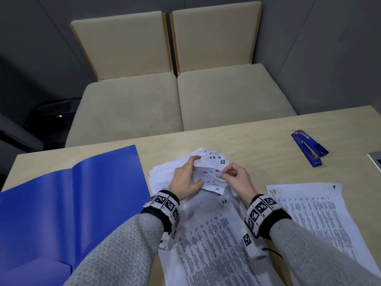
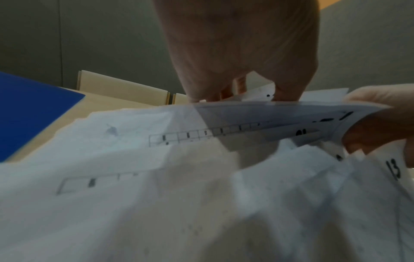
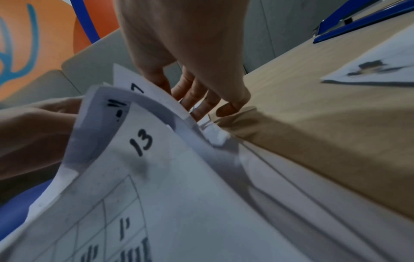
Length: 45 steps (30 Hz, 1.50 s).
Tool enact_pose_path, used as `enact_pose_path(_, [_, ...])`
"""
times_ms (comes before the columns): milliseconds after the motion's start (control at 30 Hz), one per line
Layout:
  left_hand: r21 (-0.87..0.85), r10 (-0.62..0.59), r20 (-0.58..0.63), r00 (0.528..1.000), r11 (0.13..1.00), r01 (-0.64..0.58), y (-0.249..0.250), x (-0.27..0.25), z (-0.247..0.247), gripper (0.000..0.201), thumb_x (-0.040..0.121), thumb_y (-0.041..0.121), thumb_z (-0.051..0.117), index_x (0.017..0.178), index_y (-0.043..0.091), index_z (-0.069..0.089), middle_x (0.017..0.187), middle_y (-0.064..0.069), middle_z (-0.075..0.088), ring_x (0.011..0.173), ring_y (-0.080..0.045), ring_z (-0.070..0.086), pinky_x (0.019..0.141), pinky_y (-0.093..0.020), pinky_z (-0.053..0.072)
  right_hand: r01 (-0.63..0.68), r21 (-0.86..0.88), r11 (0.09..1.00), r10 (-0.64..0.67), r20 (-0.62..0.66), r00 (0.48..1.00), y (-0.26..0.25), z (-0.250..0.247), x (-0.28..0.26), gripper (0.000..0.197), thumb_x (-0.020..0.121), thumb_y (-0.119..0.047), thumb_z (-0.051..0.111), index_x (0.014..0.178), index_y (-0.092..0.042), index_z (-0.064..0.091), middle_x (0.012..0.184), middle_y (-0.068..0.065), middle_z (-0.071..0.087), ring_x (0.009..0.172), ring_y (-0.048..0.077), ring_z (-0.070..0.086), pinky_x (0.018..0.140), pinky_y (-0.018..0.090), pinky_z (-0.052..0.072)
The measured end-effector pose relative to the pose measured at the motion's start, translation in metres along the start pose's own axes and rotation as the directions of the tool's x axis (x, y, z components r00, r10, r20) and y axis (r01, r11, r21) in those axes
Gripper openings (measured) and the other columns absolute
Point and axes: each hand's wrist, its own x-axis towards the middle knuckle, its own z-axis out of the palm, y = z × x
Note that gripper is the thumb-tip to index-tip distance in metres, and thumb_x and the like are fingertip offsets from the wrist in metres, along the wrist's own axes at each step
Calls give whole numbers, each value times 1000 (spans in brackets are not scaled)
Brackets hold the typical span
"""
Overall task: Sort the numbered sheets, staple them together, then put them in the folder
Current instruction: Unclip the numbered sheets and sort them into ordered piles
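A light wooden desk (image 1: 257, 141) fills the foreground. Beyond its far edge stand two beige upholstered chairs (image 1: 132, 100) side by side, touching, their backs framed in pale wood. Grey panelled walls (image 1: 319, 48) close in behind them. The left corner lies in shadow, holding a dark object too dim to identify.

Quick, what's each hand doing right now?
Left hand: gripping the fanned numbered sheets.
Right hand: fingers pinching a sheet corner in that fan.

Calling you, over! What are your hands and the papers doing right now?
Left hand and right hand both pinching fanned sheets. Sheet 1 set aside at right. Stapler untouched, folder lying open. Nothing blocking.
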Motion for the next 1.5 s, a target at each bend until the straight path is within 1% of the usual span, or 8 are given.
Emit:
enact_pose_path(267, [109,-4,21,1000,994,2,-2,4,-4,47,68,38,48,110,19,59,106,2,68,93,-19,61,90,-38,45,7,-26,1000,-7,1,1000,-8,2,16,16,91,-13,55,99,-25,62,62,-2,65,64,18,63,69,34,51])
enact_pose_path(500, [63,21,32,999,998,-23,-5,0,-7,48,70,42,48,110,20,61,108,2,67,96,-14,61,85,-26,45,81,-322,943,-80,16,997,-28,9,42,7,80,-19,69,81,-23,63,66,-6,53,65,15,52,63,26,40])
enact_pose_path(667, [-13,-12,63,998,1000,13,-4,3,-17,68,78,54,14,107,20,65,112,0,68,99,-17,60,86,-31,45,188,-421,887,-208,-1,978,-32,6,39,14,77,-23,72,69,-29,62,84,-6,47,88,15,47,81,31,37])
enact_pose_path(767, [-28,-105,45,993,994,106,-4,9,-21,46,90,42,27,94,23,69,96,11,72,87,-11,62,80,-27,47,213,-459,863,-229,20,973,-41,-1,31,14,80,-26,69,70,-28,60,88,-8,58,93,13,48,84,33,24])
enact_pose_path(900, [11,-85,59,995,996,85,-1,12,-24,15,87,25,55,93,25,69,86,13,71,55,2,51,62,-23,45,245,-307,920,-242,46,969,-44,-5,21,18,88,-22,62,75,-28,51,75,-13,65,85,16,63,98,45,40])
enact_pose_path(1033, [77,-46,35,998,996,43,1,10,-22,13,82,21,60,93,25,67,87,13,70,58,4,47,60,-22,38,254,-243,936,-233,113,966,-51,-10,8,8,96,-18,50,90,-19,44,78,8,62,77,27,57,74,35,42])
enact_pose_path(1233, [358,144,-77,987,928,-107,2,4,-12,6,82,23,64,84,18,66,102,-2,52,91,-17,49,64,-28,41,301,-291,908,-255,184,949,-62,-24,3,25,79,-17,71,66,-34,57,82,-11,59,81,10,58,87,35,41])
enact_pose_path(1500, [338,202,17,979,921,-196,-6,5,-11,10,76,24,66,82,16,63,113,-1,52,105,-20,51,95,-38,36,237,-337,911,-167,224,960,-67,-25,1,15,92,-5,53,86,-18,48,58,-7,49,54,12,42,57,28,35])
